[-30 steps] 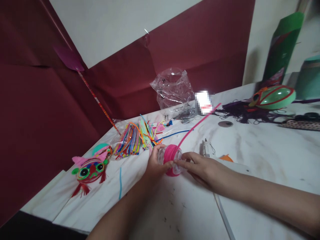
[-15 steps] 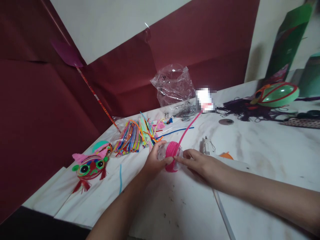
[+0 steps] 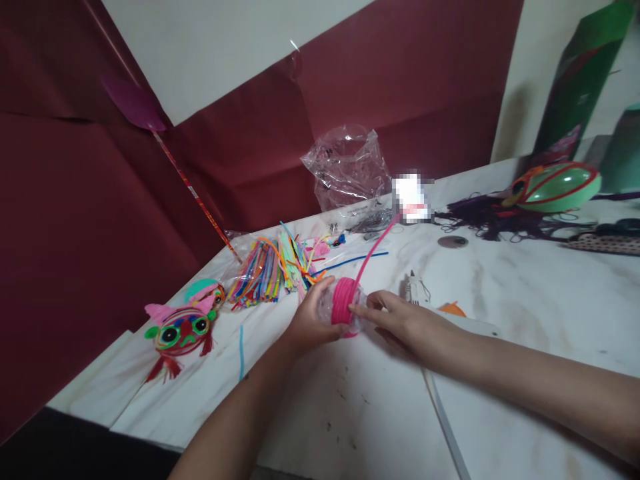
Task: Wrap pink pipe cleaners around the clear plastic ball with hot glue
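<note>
A short clear plastic bottle piece (image 3: 327,305) is wrapped round its middle with several turns of pink pipe cleaner (image 3: 343,301). My left hand (image 3: 311,321) grips it from the left, thumb across the lower front of the coils and fingers behind. At its right end, my right hand (image 3: 395,320) is curled, with the index fingertip pressing the pink strand against the wrap; its thumb is hidden. The strand's loose end sticks up and back toward a blurred white patch (image 3: 411,199). A glue gun (image 3: 414,290) lies just beyond my right hand.
Bundled colourful pipe cleaners (image 3: 260,273) lie behind my left hand, and a blue one (image 3: 242,352) nearer. A decorated animal face (image 3: 183,330) sits at left. Behind stand a clear plastic bag (image 3: 347,170) and, at right, a green balloon-like piece (image 3: 563,189). A white strip (image 3: 445,423) lies in front.
The bottle piece has turned a little in my hands, and the pink coils lie more evenly. My left thumb has slid lower, and the strand's loose end leans slightly further left.
</note>
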Demonstrator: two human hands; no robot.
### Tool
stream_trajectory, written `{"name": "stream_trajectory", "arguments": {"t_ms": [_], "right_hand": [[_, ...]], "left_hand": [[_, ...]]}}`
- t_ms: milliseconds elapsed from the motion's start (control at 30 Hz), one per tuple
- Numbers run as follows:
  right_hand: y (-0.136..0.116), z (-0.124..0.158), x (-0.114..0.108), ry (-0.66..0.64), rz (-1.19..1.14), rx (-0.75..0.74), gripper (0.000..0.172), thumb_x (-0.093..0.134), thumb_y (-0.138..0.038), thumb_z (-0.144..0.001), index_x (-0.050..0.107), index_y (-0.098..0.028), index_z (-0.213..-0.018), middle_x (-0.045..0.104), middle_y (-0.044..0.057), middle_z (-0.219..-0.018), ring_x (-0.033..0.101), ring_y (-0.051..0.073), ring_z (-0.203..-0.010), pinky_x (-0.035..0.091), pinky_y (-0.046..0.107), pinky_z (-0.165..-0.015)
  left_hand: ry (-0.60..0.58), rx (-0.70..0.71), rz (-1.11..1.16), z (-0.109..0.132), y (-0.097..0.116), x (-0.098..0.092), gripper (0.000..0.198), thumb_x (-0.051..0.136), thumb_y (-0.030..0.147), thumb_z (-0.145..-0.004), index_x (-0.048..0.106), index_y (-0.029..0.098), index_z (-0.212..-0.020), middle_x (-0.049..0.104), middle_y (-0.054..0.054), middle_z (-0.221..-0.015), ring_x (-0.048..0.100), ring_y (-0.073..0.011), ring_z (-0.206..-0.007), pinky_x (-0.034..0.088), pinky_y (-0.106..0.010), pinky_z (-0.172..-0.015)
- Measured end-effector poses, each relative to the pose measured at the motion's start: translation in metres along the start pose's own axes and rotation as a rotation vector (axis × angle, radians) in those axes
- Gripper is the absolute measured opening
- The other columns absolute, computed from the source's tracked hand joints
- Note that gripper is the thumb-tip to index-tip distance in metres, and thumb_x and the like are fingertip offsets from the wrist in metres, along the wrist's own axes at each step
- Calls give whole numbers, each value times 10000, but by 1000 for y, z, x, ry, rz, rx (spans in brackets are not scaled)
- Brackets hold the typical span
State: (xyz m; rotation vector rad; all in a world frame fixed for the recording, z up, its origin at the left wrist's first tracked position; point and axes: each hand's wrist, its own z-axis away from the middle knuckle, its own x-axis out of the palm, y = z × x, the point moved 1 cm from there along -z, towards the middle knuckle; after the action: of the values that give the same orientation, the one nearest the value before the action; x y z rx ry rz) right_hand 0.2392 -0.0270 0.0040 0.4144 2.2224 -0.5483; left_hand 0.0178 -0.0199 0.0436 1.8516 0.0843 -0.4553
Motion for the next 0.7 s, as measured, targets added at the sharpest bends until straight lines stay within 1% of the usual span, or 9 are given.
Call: {"name": "stream_trajectory", "arguments": {"t_ms": [100,167,267,367,467,567,633,700], "right_hand": [[0,-1,0,1,8,3,500,445,-178,-948,475,-284,-1436,571,112,-1060,623,170,-722,551,314,-612],[-1,-2,-2,-8,6,12,494,435,-170,-949,483,-269,-1431,567,122,-1074,631,177,-746,560,327,-634],[-3,-3,-3,-15,2,5,482,429,-160,-947,503,-246,-1415,568,134,-1073,643,191,-776,567,338,-646],[-3,-3,-3,14,5,0,471,443,-167,-945,521,-262,-1400,586,124,-1058,647,190,-775,568,328,-646],[-2,-2,1,41,13,8,483,458,-171,-935,517,-273,-1403,594,130,-1090,657,199,-796,576,337,-644],[-3,0,4,38,21,10,507,466,-157,-924,499,-285,-1413,597,133,-1123,667,208,-843,584,345,-668],[-5,-2,0,32,21,4,523,461,-141,-920,484,-290,-1421,599,129,-1141,671,203,-854,584,340,-682],[-8,-5,-14,26,14,-11,520,443,-135,-920,478,-280,-1418,598,130,-1162,676,198,-861,582,331,-689]], "left_hand": [[46,72,-101,-1,-1,0,865,917,289,-453,603,182,-1251,484,-156,-1427,354,-401,-1394,232,-501,-1181],[58,94,-161,-1,-1,1,872,916,273,-434,608,178,-1245,491,-164,-1412,348,-408,-1398,219,-506,-1186],[51,102,-189,0,2,3,867,896,260,-465,583,181,-1270,496,-160,-1406,404,-400,-1358,261,-508,-1167],[55,109,-162,1,3,3,835,892,281,-484,588,197,-1258,510,-140,-1395,419,-388,-1341,276,-500,-1159],[39,106,-151,0,-1,3,853,903,330,-492,573,208,-1269,497,-137,-1410,402,-384,-1351,273,-503,-1156],[46,79,-149,-1,-8,3,843,886,390,-543,542,218,-1293,499,-136,-1404,434,-377,-1322,311,-508,-1130],[62,51,-134,-2,-10,5,823,867,419,-571,529,209,-1291,525,-141,-1365,480,-369,-1275,351,-501,-1101],[76,23,-81,-2,-11,6,860,868,446,-551,511,186,-1290,544,-154,-1325,514,-368,-1235,390,-488,-1067]]}}
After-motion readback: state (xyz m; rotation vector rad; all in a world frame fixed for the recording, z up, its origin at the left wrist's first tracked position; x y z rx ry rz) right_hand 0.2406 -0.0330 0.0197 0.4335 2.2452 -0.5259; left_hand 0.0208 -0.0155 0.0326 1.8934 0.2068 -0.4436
